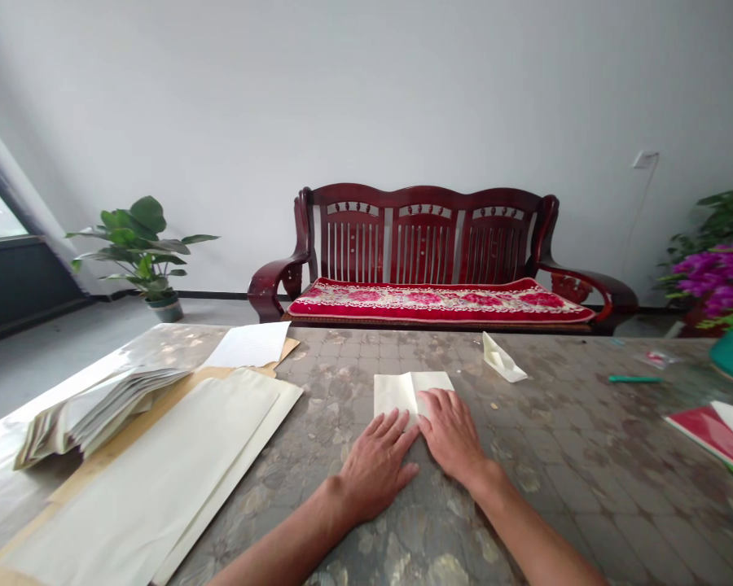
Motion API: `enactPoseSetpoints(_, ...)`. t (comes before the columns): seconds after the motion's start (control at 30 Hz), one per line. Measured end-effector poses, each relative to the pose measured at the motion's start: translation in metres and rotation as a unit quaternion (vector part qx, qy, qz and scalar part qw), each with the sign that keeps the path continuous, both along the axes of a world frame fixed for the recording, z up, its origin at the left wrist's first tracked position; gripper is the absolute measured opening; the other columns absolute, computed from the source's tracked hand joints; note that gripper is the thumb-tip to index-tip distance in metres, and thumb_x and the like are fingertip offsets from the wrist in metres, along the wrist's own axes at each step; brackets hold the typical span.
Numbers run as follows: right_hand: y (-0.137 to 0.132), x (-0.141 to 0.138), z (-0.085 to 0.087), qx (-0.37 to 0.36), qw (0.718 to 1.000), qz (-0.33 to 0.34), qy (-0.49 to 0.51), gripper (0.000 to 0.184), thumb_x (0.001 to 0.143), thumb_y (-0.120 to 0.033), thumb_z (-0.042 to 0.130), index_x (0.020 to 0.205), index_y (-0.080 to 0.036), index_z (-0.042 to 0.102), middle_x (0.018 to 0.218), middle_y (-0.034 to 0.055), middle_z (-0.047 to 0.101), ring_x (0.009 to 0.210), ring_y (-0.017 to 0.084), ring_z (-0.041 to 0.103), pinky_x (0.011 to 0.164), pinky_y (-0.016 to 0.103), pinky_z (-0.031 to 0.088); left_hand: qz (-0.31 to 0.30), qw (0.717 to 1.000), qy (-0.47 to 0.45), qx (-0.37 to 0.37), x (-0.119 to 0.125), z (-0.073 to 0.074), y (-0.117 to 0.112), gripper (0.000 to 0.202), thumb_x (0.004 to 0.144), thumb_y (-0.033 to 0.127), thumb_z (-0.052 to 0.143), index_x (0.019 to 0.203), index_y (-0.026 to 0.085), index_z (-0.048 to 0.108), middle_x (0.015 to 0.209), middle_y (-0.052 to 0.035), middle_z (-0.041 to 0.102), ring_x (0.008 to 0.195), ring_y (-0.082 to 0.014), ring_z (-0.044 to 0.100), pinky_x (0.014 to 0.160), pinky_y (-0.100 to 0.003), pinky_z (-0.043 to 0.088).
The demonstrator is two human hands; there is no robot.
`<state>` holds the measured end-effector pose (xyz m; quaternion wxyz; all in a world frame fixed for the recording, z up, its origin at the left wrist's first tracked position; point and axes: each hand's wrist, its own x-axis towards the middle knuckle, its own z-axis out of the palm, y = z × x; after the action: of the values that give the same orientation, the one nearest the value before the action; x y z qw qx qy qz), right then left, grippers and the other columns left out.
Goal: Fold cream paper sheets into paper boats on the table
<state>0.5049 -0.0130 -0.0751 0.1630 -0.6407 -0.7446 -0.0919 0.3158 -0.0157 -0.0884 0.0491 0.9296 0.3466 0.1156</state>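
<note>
I sit at a patterned table (pixel 562 464), both bare hands low in view, with a small pale sheet of paper (pixel 394 392) lying flat at 12 o'clock from them, directly beyond and partly beneath my fingers. A crease runs up its middle along the 12-to-6 line, pointing away from me. What shows of the sheet is wider from 9 to 3 than it is deep, though my hands hide its near edge, so I cannot tell its true long axis.

My right hand (pixel 453 431) is the one further onto the paper: palm down, fingers close together and gently bent, it covers the half towards 3 o'clock. My left hand (pixel 379 460) is palm down with fingers slightly spread and thumb held apart, its fingertips at the near edge, towards 7 o'clock. I see no pinch in either, and cannot tell how hard they press.

Near the sheet, at 2 o'clock, sits a folded paper boat (pixel 502 360); further out that way lies a green pen (pixel 635 379). At 9 o'clock, well apart, large pale sheets (pixel 140 480) lie slantwise. Beyond the table, at 12, stands a dark red wooden bench (pixel 423 244)
</note>
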Motion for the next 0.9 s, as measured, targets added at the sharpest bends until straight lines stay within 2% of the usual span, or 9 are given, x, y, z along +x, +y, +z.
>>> enactPoseSetpoints(0.17, 0.001, 0.009, -0.012, -0.051, 0.998, -0.030, -0.036, 0.046, 0.097, -0.032, 0.041, 0.141, -0.020, 0.046, 0.147, 0.0091, 0.046, 0.138, 0.027, 0.032, 0.113, 0.044, 0.025, -0.005, 1.000, 0.005, -0.008, -0.003, 0.001, -0.002, 0.057, 0.098, 0.048, 0.040, 0.148, 0.021, 0.035, 0.156, -0.0098, 0.034, 0.145, -0.0243, 0.027, 0.119, -0.043, 0.024)
enactPoseSetpoints(0.3, 0.002, 0.027, -0.017, -0.082, 0.993, -0.057, -0.059, 0.050, 0.098, -0.037, 0.036, 0.144, -0.020, 0.044, 0.152, 0.0093, 0.041, 0.142, 0.030, 0.028, 0.114, 0.050, 0.024, -0.004, 1.000, 0.013, -0.019, -0.010, 0.005, -0.005, 0.060, 0.097, 0.047, 0.042, 0.150, 0.020, 0.031, 0.156, -0.0103, 0.032, 0.146, -0.0243, 0.026, 0.119, -0.043, 0.024)
enactPoseSetpoints(0.5, 0.004, 0.054, -0.020, -0.135, 0.983, -0.110, -0.059, 0.054, 0.097, -0.042, 0.035, 0.148, -0.022, 0.038, 0.156, 0.0071, 0.034, 0.144, 0.029, 0.025, 0.115, 0.052, 0.022, 0.030, 0.999, 0.041, -0.016, -0.027, 0.008, -0.008, 0.063, 0.095, 0.044, 0.047, 0.150, 0.018, 0.029, 0.157, -0.0115, 0.029, 0.145, -0.0249, 0.027, 0.119, -0.043, 0.025)
enactPoseSetpoints(0.77, 0.001, 0.076, -0.023, -0.119, 0.982, -0.134, -0.055, 0.053, 0.097, -0.039, 0.040, 0.146, -0.020, 0.042, 0.153, 0.0088, 0.038, 0.142, 0.031, 0.030, 0.112, 0.051, 0.027, 0.063, 0.996, 0.066, -0.018, -0.050, 0.011, -0.012, 0.063, 0.095, 0.044, 0.047, 0.151, 0.020, 0.029, 0.157, -0.0095, 0.030, 0.145, -0.0259, 0.028, 0.118, -0.045, 0.026)
enactPoseSetpoints(0.9, 0.004, 0.080, -0.020, -0.063, 0.990, -0.124, 0.004, 0.045, 0.097, -0.027, 0.035, 0.136, -0.015, 0.054, 0.142, 0.0123, 0.052, 0.132, 0.027, 0.045, 0.108, 0.044, 0.036, 0.066, 0.995, 0.058, -0.046, -0.057, 0.022, -0.010, 0.056, 0.095, 0.043, 0.046, 0.147, 0.021, 0.038, 0.155, -0.0078, 0.035, 0.144, -0.0260, 0.030, 0.118, -0.046, 0.028)
